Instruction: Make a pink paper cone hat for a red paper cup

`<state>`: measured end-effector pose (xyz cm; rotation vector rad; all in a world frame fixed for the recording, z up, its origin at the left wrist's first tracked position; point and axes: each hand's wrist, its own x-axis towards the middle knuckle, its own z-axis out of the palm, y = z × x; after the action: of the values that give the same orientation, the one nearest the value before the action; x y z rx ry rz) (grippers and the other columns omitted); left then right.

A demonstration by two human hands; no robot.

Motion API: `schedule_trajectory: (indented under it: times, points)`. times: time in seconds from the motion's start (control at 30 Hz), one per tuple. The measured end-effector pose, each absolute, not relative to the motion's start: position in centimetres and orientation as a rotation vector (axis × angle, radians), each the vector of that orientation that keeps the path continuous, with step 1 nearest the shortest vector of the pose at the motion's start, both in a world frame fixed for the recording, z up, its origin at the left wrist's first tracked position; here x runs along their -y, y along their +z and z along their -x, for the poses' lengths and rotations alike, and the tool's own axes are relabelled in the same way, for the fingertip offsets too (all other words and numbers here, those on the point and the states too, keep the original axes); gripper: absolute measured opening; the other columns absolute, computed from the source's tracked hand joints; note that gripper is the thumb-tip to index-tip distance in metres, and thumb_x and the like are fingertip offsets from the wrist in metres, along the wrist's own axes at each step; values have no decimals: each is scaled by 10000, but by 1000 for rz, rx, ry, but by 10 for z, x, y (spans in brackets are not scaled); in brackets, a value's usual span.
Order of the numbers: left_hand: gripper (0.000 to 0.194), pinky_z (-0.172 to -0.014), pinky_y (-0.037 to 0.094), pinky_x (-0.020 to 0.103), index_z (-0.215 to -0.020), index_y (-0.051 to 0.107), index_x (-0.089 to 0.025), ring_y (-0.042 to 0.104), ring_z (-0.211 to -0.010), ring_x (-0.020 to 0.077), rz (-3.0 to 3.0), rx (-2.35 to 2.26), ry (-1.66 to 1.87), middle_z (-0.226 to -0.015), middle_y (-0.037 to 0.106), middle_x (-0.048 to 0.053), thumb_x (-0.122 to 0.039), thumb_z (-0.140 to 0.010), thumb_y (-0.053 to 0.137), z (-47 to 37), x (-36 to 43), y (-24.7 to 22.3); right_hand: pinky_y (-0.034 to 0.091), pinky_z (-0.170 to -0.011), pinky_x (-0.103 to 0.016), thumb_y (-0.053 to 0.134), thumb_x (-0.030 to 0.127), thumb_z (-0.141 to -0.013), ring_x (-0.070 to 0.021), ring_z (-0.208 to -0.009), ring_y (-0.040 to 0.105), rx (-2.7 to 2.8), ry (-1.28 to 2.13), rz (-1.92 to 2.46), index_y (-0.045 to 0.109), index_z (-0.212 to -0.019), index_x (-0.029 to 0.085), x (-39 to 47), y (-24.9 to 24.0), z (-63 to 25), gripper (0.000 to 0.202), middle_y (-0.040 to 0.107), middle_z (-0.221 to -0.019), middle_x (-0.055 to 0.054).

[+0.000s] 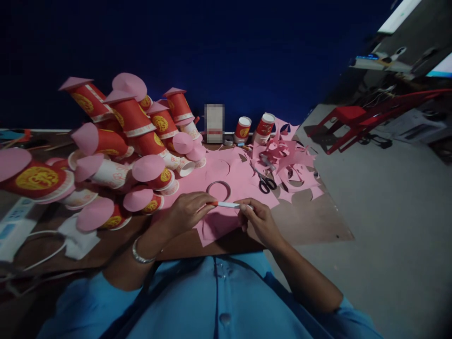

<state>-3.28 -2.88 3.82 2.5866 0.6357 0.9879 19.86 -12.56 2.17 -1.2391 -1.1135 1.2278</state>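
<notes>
Between both hands, over the near edge of the pink paper, is a white pen (229, 205) with a red-orange end. My left hand (189, 212) pinches the red-orange end, while my right hand (259, 219) grips the opposite end with thumb and fingers. Just beyond the pen, a dark ring (219, 190) lies flat on the pink paper sheets (243, 176). To the right of the ring rest scissors (266, 182) with black handles, beside a heap of pink paper scraps (289, 162).
Red and white paper cups with pink cone tops (130, 113) are piled at the left. Two stacks of cups (243, 129) stand at the back by the dark blue wall. A white power strip (17, 226) lies at the far left; a red chair (348, 115) is on the right.
</notes>
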Motion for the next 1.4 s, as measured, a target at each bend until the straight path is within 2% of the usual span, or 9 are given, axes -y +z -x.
schedule_trajectory:
  times: [0.1,0.17,0.27,0.33,0.57,0.73,0.93,1.13,1.4]
  points:
    - [90,-774,628,265,-1063,697,-203,779,-845,156,-2589,-621,938,-934,813,26,-201,-1049,608,27,26,34,564,-636,-263,641,383,-1003,-159,-689,693,1499,1063,1319,769,-1082,200,122,20,-208,237,762,-809,-19]
    - [157,-883,640,308,-1188,679,-204,780,-1001,187,-2620,-625,930,-1076,813,60,-213,-1053,598,23,25,30,579,-792,-311,633,246,-988,-200,-867,740,1788,833,1426,782,-1132,223,117,20,-217,208,810,-993,-59]
    - [424,-1114,576,414,-1458,550,-196,670,-1323,243,-2656,-773,859,-1410,706,135,-218,-1039,609,22,22,25,560,-841,-339,587,147,-985,-236,-945,733,1984,424,1626,779,-1171,227,105,21,-237,279,799,-1067,-99]
    - [520,-1184,524,473,-1511,508,-185,613,-1396,277,-2672,-921,766,-1489,648,162,-232,-1011,646,25,18,23,547,-871,-352,592,169,-1000,-259,-999,715,1983,194,1703,793,-1101,211,93,20,-257,229,785,-1066,-116]
    - [693,-1126,536,528,-1492,523,-190,574,-1396,353,-2626,-1163,423,-1512,620,179,-475,-910,771,30,11,9,507,-825,-337,592,227,-1008,-278,-977,702,1902,-90,2126,803,-1081,168,54,13,-315,231,786,-1037,-140]
    - [721,-1123,516,524,-1494,485,-197,558,-1392,352,-2614,-1123,380,-1508,611,175,-462,-894,784,20,7,-4,486,-833,-349,532,246,-1042,-284,-980,697,1943,-122,2256,785,-1155,147,42,10,-320,295,794,-1092,-154]
    - [636,-1115,527,511,-1449,508,-191,592,-1363,341,-2591,-1186,418,-1466,635,173,-409,-912,770,14,5,-6,474,-955,-395,575,210,-1022,-320,-1158,626,2052,-167,2183,742,-1240,139,50,11,-306,283,722,-1276,-185]
    - [640,-1106,553,503,-1403,544,-189,634,-1322,349,-2521,-1272,592,-1408,667,169,-443,-880,812,30,15,14,491,-891,-374,519,188,-1051,-292,-1079,641,2176,-184,2060,731,-1219,167,70,13,-295,272,740,-1171,-163]
    - [639,-996,620,443,-1356,581,-208,744,-1110,295,-2221,-1424,704,-1295,707,131,-552,-860,794,63,41,7,482,-797,-353,488,235,-1081,-298,-1067,682,2125,-69,2381,729,-1174,127,73,18,-295,280,752,-1166,-185]
